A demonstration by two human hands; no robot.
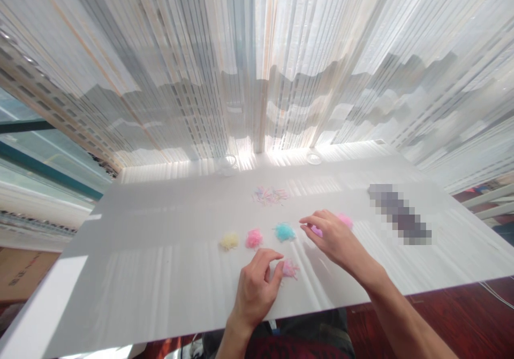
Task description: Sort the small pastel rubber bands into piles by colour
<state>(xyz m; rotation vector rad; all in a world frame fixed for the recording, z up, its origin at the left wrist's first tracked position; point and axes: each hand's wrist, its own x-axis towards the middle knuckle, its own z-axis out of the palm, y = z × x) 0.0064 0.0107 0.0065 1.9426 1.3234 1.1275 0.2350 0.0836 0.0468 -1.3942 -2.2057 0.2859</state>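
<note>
On a white table [160, 273] lie small heaps of thin coloured bits: a yellow heap [228, 241], a pink heap [254, 238], a turquoise heap [285, 232] and a pink-purple heap [344, 220]. A mixed, unsorted scatter [270, 195] lies farther back. My left hand [256, 288] rests near the front edge, fingers curled in a pinch beside a small mixed pink clump [289, 268]. My right hand [335, 238] hovers over the pink-purple heap, fingers bent and close together, partly hiding it. What either hand pinches is too small to see.
Sheer striped curtains hang behind the table. Two clear round dishes [227, 162] [314, 158] stand at the far edge. A blurred dark patch [400, 214] lies at the right. Dark red floor shows below the front edge.
</note>
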